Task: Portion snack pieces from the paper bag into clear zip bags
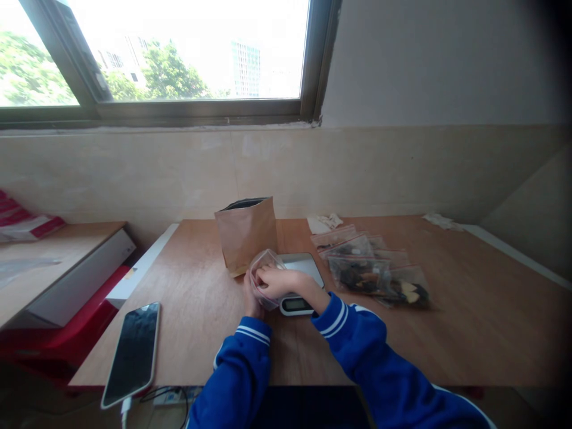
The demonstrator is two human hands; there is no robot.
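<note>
My left hand point(252, 298) grips a clear zip bag point(269, 258) from its left side, in front of a brown paper pouch. With its fingers in the bag's mouth, my right hand point(274, 282) is bent and closed; whatever the fingertips hold is hidden. The brown paper pouch point(248, 235) stands upright with its top open, just behind the bag. A kitchen scale point(304, 268) lies under and beside my right wrist, its display point(295, 305) facing me.
Several filled zip bags point(364, 274) lie overlapping on the table point(469, 322) right of the scale. A phone point(133, 351) with a white cable rests at the left front edge. Crumpled paper point(325, 223) sits at the back. A red stool point(67, 333) stands left below.
</note>
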